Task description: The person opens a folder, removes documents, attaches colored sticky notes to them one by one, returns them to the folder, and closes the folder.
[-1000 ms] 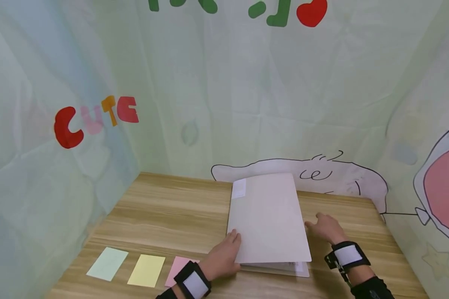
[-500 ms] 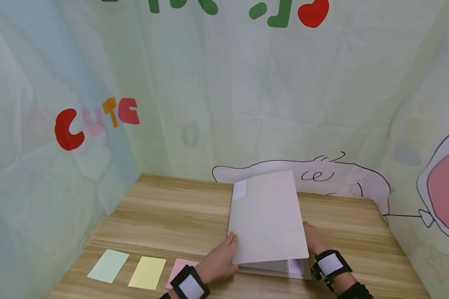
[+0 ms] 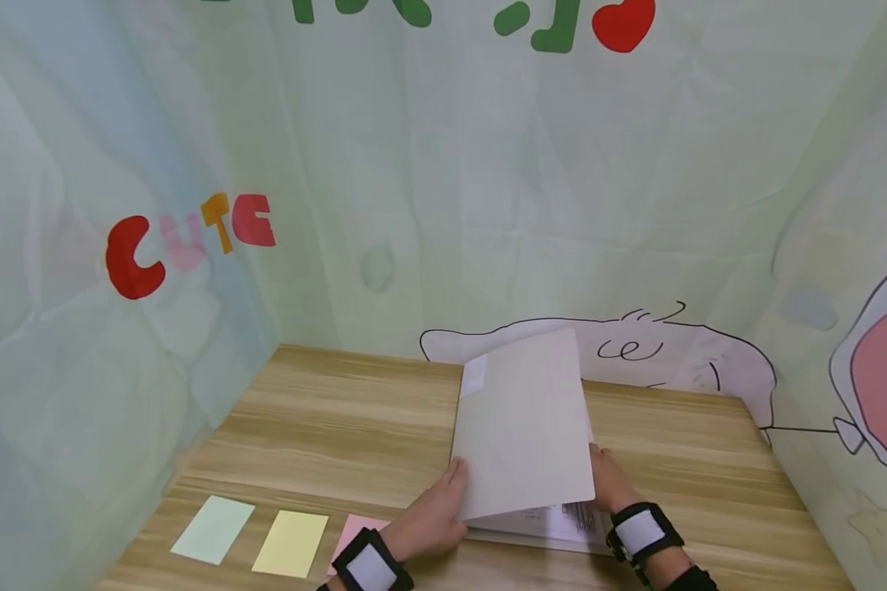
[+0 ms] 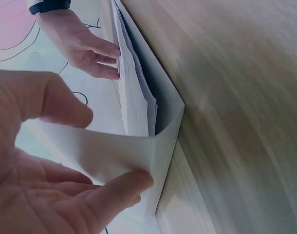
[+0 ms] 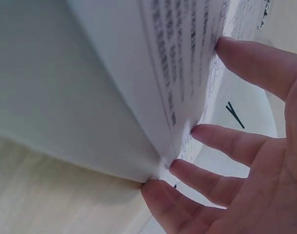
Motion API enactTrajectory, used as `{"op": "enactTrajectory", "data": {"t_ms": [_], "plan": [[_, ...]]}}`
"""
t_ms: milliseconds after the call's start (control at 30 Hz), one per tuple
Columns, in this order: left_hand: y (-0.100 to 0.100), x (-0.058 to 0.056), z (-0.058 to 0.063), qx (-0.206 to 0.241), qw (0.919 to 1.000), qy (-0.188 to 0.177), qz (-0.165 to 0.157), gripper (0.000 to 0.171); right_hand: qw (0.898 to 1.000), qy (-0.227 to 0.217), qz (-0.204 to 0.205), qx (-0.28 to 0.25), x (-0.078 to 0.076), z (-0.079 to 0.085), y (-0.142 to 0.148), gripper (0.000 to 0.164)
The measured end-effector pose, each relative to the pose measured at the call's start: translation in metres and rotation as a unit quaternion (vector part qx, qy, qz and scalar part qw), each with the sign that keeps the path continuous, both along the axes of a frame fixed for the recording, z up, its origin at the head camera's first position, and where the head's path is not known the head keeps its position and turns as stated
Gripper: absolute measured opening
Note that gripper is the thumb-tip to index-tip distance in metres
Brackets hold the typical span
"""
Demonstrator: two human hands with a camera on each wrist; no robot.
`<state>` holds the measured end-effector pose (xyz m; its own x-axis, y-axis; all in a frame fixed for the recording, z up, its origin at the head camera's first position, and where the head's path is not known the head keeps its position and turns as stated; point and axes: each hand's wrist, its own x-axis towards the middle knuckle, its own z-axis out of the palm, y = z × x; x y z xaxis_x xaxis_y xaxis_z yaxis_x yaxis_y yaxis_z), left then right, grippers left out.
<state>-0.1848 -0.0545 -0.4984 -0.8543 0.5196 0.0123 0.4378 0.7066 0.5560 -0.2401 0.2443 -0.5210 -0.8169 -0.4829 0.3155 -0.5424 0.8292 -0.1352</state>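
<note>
A white file folder (image 3: 528, 427) with a small label in its top left corner lies on the wooden table, cover raised at an angle from the spine on the left. My left hand (image 3: 432, 513) holds the cover's lower left corner near the spine; in the left wrist view, the thumb is at the cover's edge and a finger (image 4: 126, 190) lies on its outer side. At the folder's right side is my right hand (image 3: 613, 480), partly hidden by the cover. Its extended fingertips touch the edges of printed papers (image 5: 177, 53) inside the folder.
Left of the folder, a row of sticky notes lies on the table (image 3: 340, 410): a pale green note (image 3: 213, 529), a yellow note (image 3: 291, 543) and a pink note (image 3: 351, 533) partly behind the left wrist. A printed curtain (image 3: 451, 180) stands behind and beside the table.
My right hand has moved left to the folder's right edge. The cover's right side has risen and swung left, showing more of the papers. My left hand stays near the spine.
</note>
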Motion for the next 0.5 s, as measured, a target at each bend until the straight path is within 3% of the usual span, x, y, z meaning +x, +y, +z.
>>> {"op": "enactTrajectory", "data": {"t_ms": [167, 333, 400, 500], "plan": [[-0.002, -0.001, -0.002, 0.011, 0.9999, 0.006, 0.0, 0.082, 0.995, -0.085, -0.043, 0.006, 0.0, 0.005, -0.009, 0.031], [-0.005, 0.0, -0.004, 0.03, 0.9995, -0.007, 0.005, 0.083, 0.969, -0.193, -0.152, -0.006, -0.005, 0.004, -0.016, 0.054], [-0.006, 0.0, -0.006, 0.045, 0.9989, -0.011, 0.005, 0.082, 0.96, -0.213, -0.18, -0.002, -0.006, 0.003, -0.017, 0.056], [-0.009, 0.001, -0.008, 0.069, 0.9973, -0.021, 0.01, 0.08, 0.955, -0.225, -0.194, 0.005, -0.008, 0.002, -0.019, 0.055]]}}
